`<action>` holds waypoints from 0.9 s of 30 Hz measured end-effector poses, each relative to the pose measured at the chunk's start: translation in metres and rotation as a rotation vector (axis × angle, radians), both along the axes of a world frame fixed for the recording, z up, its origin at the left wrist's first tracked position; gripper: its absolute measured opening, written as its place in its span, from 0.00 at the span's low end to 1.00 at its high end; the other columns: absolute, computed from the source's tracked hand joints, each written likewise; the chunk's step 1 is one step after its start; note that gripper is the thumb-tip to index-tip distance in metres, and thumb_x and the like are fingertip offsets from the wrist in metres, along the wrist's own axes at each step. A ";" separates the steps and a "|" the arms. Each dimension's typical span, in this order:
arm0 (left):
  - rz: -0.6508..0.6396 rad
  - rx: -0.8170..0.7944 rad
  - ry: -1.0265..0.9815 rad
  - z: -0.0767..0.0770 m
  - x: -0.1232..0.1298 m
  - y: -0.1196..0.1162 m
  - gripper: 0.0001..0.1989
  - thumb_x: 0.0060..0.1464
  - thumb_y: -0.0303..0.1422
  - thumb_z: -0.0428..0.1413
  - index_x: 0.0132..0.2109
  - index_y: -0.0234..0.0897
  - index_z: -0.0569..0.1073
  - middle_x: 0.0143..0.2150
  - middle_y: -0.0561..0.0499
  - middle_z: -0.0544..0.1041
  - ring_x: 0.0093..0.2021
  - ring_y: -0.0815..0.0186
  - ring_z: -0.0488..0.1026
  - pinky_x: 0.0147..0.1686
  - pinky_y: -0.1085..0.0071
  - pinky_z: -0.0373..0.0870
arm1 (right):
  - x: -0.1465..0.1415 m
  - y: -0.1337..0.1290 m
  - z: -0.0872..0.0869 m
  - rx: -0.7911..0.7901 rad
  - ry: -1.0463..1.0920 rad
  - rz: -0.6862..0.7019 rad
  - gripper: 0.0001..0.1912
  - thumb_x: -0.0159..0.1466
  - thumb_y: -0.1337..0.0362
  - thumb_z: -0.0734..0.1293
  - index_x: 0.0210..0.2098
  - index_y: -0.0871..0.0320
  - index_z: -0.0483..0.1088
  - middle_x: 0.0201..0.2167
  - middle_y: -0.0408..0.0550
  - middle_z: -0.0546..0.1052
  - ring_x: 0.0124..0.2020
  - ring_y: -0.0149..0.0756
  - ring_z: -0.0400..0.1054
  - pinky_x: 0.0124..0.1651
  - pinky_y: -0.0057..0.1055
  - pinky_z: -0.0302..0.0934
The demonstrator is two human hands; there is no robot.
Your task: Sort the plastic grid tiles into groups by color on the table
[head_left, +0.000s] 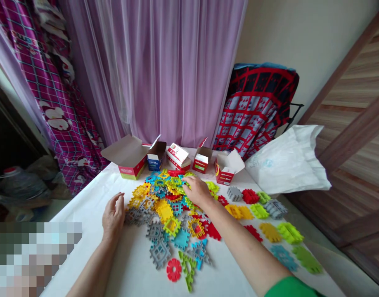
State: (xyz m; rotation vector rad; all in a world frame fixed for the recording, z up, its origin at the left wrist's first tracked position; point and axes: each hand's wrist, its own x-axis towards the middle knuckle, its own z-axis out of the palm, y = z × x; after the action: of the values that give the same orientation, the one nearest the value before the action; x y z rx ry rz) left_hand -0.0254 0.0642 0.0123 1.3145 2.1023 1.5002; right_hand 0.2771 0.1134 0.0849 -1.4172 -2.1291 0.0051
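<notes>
A mixed pile of plastic interlocking building pieces [164, 210] in yellow, grey, blue, red and lime green lies in the middle of the white-covered table. My right hand [197, 190] reaches over the far part of this pile, its bent fingers and thumb at a lime green building piece [176, 181]; the fingertips are partly hidden. To the pile's left, my left hand [113, 216] rests by the grey pieces, fingers loosely bent and nothing seen in them. A red round piece [174, 270] and a green triangular piece [187, 270] lie at the near edge.
Groups of same-coloured pieces [270, 232] lie in rows at the right. Along the back stand several opened small boxes [134, 170]. A white bag [288, 165] sits at the back right corner. Purple curtains [177, 70] hang behind the table [81, 202].
</notes>
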 end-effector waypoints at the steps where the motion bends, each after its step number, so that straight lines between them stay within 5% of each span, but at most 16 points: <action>1: -0.001 0.003 -0.019 0.000 -0.003 0.004 0.23 0.57 0.48 0.45 0.47 0.41 0.76 0.52 0.48 0.80 0.52 0.58 0.75 0.48 0.65 0.73 | -0.012 0.016 0.000 -0.029 -0.040 0.002 0.14 0.62 0.69 0.66 0.45 0.54 0.76 0.46 0.49 0.80 0.47 0.41 0.73 0.51 0.35 0.65; 7: -0.009 -0.023 -0.114 -0.006 -0.010 0.011 0.26 0.58 0.52 0.44 0.48 0.42 0.77 0.48 0.48 0.81 0.44 0.59 0.78 0.39 0.65 0.76 | -0.084 0.096 -0.003 -0.224 -0.249 -0.013 0.16 0.66 0.62 0.64 0.52 0.53 0.74 0.52 0.50 0.77 0.53 0.40 0.70 0.54 0.35 0.61; 12: -0.051 -0.031 -0.135 -0.013 -0.009 0.011 0.27 0.59 0.53 0.43 0.48 0.40 0.76 0.52 0.47 0.80 0.49 0.59 0.77 0.43 0.66 0.75 | -0.108 0.123 -0.015 -0.367 -0.358 -0.090 0.19 0.64 0.51 0.66 0.48 0.55 0.77 0.48 0.57 0.79 0.47 0.48 0.74 0.48 0.42 0.64; 17: -0.108 -0.043 -0.093 -0.015 -0.005 0.014 0.25 0.57 0.52 0.45 0.49 0.42 0.76 0.51 0.47 0.80 0.48 0.58 0.77 0.48 0.63 0.74 | -0.106 0.095 -0.012 -0.409 -0.420 -0.065 0.20 0.66 0.46 0.63 0.44 0.50 0.79 0.44 0.52 0.81 0.47 0.48 0.74 0.51 0.44 0.62; 23: -0.201 -0.010 0.007 -0.010 -0.002 0.014 0.23 0.55 0.50 0.50 0.49 0.43 0.76 0.55 0.48 0.78 0.52 0.58 0.76 0.57 0.60 0.69 | -0.104 0.015 0.003 -0.239 -0.373 -0.009 0.20 0.65 0.47 0.64 0.42 0.53 0.80 0.42 0.54 0.81 0.44 0.47 0.74 0.48 0.42 0.63; 27: -0.233 0.007 0.045 -0.010 -0.003 0.015 0.22 0.53 0.50 0.51 0.47 0.43 0.77 0.55 0.48 0.79 0.52 0.58 0.76 0.57 0.61 0.69 | -0.087 -0.013 0.021 -0.350 -0.364 0.082 0.23 0.65 0.43 0.61 0.38 0.51 0.80 0.37 0.49 0.82 0.41 0.43 0.75 0.44 0.36 0.63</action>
State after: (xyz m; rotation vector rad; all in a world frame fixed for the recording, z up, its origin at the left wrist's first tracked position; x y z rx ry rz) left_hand -0.0281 0.0792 0.0020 1.5485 1.8929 1.3934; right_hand 0.1901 0.1004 0.1058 -1.6249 -2.5824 0.1715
